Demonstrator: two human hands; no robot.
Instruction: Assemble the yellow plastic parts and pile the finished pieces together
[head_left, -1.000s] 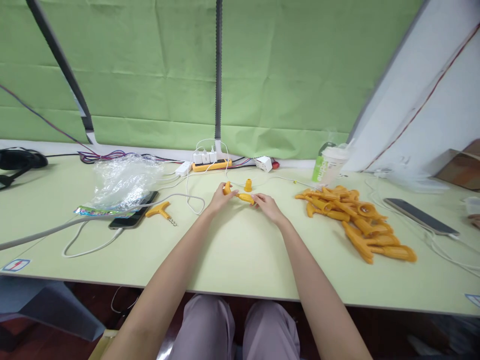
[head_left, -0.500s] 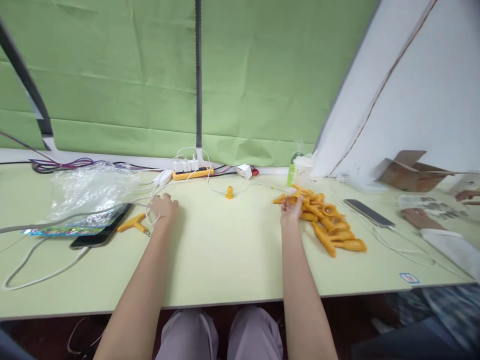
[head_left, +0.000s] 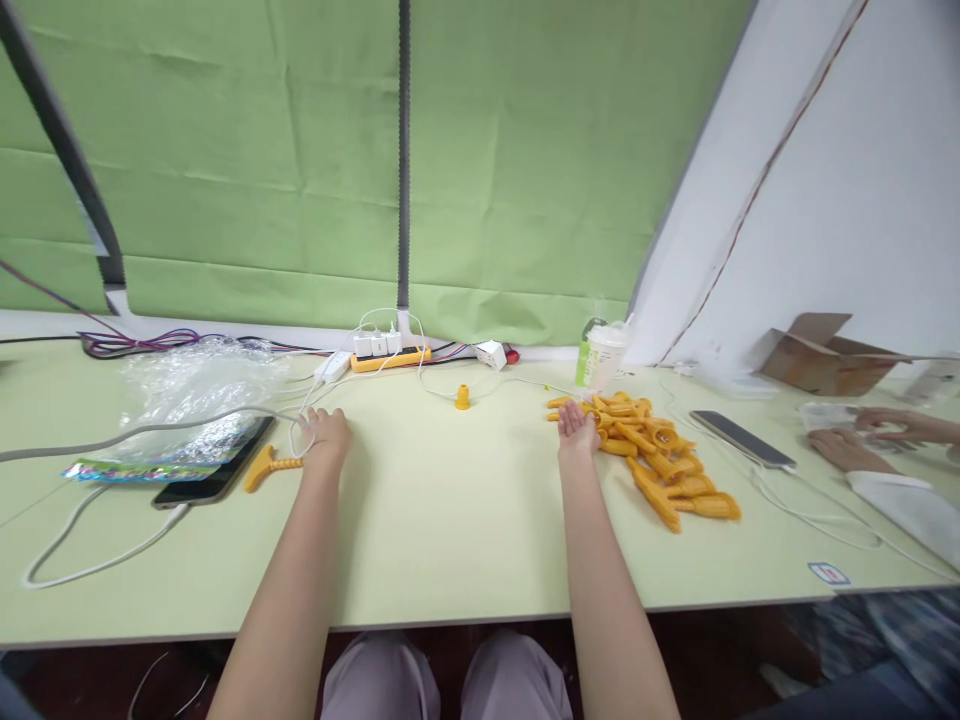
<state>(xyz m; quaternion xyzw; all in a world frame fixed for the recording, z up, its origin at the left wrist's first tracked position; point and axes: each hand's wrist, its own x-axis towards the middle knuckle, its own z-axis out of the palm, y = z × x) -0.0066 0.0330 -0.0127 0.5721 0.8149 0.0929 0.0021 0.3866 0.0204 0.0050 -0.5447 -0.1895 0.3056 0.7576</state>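
My left hand (head_left: 327,436) rests on the table with its fingers apart and nothing seen in them, beside a thin white cable. Just left of it lies a yellow T-shaped handle (head_left: 261,468) with a twisted shaft pointing towards my wrist. My right hand (head_left: 577,432) is turned palm up, fingers stretched out and holding nothing, at the left edge of a heap of yellow plastic parts (head_left: 664,465). Between my hands, further back, a small yellow cone-shaped piece (head_left: 463,398) stands upright.
Bubble wrap (head_left: 195,390) and a black phone (head_left: 217,480) lie left. Behind are a power strip (head_left: 390,359) and a lidded cup (head_left: 606,355). Another phone (head_left: 741,438), a cardboard box (head_left: 829,358) and another person's hands (head_left: 840,448) are right.
The yellow T-shaped handle at left has rolled round, its twisted shaft now showing. My right hand has opened out, palm up. The other person's hands have come together.
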